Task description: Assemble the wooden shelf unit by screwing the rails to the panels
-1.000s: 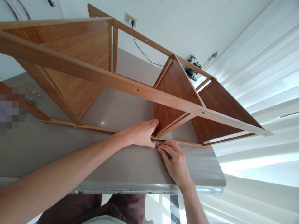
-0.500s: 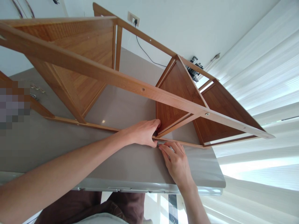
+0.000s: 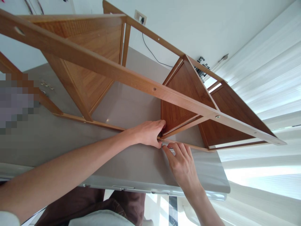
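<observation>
A brown wooden shelf frame (image 3: 131,82) lies on its side on the grey tabletop (image 3: 131,160), with several slatted shelf panels between its rails. My left hand (image 3: 149,132) is wrapped round the lower rail (image 3: 107,125) where the middle shelf panel (image 3: 178,91) meets it. Just right of that grip, my right hand (image 3: 182,161) pinches a thin metal hex key (image 3: 171,148). The key's short end is at a screw on the rail's near face, close to my left thumb. My fingers hide much of the key.
Small metal fittings (image 3: 47,84) lie on the table at the left. A black device (image 3: 202,67) sits behind the frame, and a black cable (image 3: 150,51) runs from the wall socket (image 3: 140,17). White curtains (image 3: 265,91) hang at the right, past the table's edge.
The view has shifted slightly, so the frame appears further right. My right fingers have changed their hold on the hex key a little; my left hand keeps its grip.
</observation>
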`<state>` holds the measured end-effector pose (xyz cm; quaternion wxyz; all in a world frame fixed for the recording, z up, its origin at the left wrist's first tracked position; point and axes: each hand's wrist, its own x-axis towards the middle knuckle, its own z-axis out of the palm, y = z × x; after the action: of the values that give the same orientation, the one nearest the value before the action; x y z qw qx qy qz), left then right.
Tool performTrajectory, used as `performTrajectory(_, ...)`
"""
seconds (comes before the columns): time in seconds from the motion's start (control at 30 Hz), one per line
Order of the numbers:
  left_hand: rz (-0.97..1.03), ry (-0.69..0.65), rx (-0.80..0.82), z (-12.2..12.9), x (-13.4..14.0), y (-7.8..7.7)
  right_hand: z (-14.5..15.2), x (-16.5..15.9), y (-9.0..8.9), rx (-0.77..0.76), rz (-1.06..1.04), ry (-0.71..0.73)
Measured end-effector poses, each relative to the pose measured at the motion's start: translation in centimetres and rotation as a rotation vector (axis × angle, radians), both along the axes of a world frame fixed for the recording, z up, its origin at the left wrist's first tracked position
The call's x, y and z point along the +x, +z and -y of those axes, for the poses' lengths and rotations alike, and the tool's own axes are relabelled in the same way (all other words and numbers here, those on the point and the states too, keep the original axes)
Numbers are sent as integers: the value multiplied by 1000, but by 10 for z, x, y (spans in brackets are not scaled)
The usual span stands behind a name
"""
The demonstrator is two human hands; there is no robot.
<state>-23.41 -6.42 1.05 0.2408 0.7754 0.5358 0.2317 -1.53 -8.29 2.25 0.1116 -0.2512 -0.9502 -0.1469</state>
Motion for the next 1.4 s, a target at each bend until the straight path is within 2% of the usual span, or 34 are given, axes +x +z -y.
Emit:
performTrajectory(0.57, 61, -24, 0, 1, -4, 1, -6, 6, -2, 30, 18, 54)
performTrajectory(0.9, 31, -24, 16, 0, -3, 1, -9, 8, -4, -96, -38, 13)
performTrajectory(1.23, 11, -10, 24, 1, -2, -1, -3, -1, -1, -89, -33, -41)
performTrajectory(1.4, 6, -5, 32, -1, -2, -1, -6, -1, -4, -117, -140, -20)
